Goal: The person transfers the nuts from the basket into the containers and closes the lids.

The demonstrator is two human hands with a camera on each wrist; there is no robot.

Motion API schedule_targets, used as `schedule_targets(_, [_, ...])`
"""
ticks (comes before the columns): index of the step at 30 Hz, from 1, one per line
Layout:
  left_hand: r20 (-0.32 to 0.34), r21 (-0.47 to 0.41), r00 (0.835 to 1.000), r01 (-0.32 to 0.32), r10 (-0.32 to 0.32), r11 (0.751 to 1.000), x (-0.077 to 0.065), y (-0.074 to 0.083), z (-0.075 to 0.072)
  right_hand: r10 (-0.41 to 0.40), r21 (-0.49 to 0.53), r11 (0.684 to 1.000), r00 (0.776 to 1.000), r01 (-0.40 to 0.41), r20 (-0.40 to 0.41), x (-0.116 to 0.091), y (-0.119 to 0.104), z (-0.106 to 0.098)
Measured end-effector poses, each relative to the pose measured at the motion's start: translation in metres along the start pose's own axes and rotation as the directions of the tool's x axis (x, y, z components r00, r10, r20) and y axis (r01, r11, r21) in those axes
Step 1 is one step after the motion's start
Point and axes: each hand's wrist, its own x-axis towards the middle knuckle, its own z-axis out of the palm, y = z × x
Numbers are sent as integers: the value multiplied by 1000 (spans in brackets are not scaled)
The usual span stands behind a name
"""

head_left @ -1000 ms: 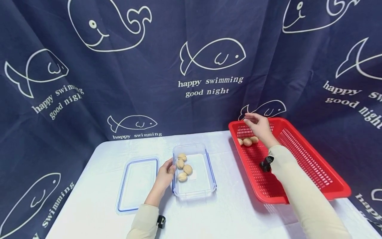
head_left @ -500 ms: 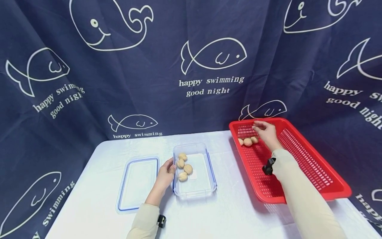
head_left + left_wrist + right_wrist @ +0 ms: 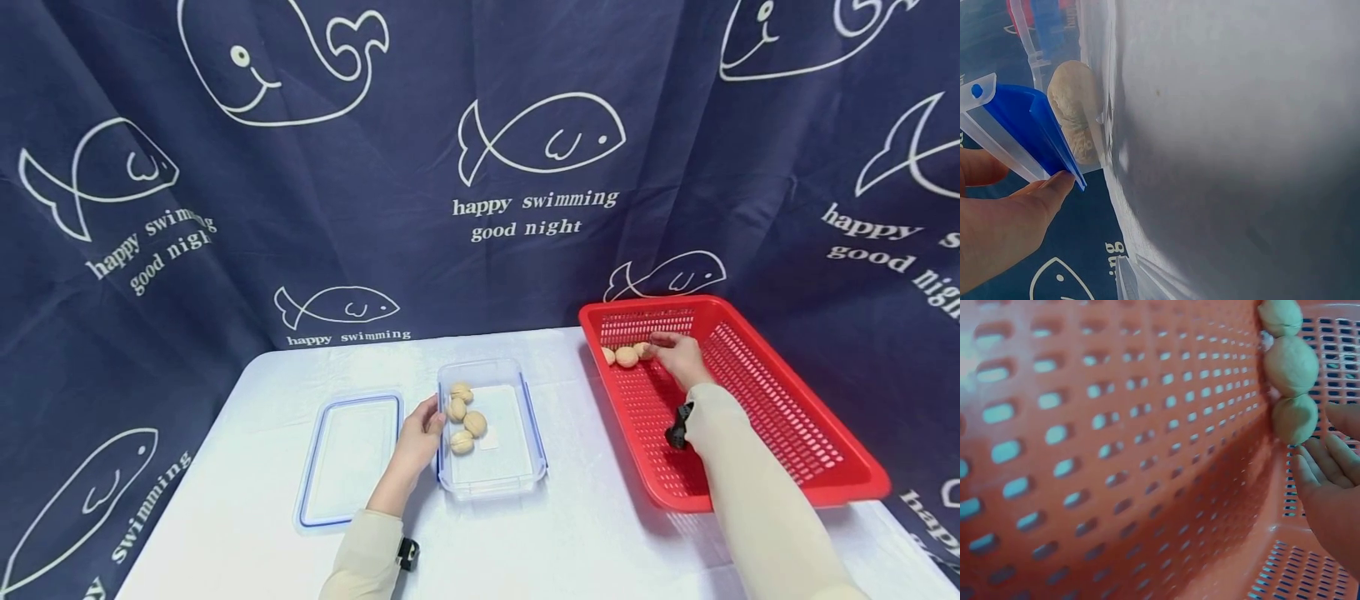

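My left hand pinches the left side of a clear plastic food container. In the left wrist view its thumb lies at the blue-sealed side latch, with a finger on the other side. Several walnuts lie along the container's left side. Over the far left corner of the red basket is my right hand. Three walnuts sit in a row there. In the right wrist view the fingertips reach right beside the end walnut, with thumb and fingers spread apart.
Left of the container lies its clear lid with a blue seal, flat on the white tablecloth. A dark blue curtain with fish drawings hangs behind the table. The basket has raised, perforated walls.
My right hand has moved down into the basket and slightly right, reaching the end walnut of the row. The left hand stays at the container's side.
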Motion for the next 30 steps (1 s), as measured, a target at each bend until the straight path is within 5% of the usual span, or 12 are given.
schedule_targets(11, [3,-5,1000,-5,5,1000,-1,2,1,90,-22,996,993,-89,77,-2,11,1])
schedule_targets(23, [5,4,1000,5,-5,1000,-2,2,0,52,-49,998,973,-42,225,-5,7,1])
schedule_targets(30, [5,4,1000,10,-10,1000,-1,2,0,43,-83,996,979,-27,198,1,7,7])
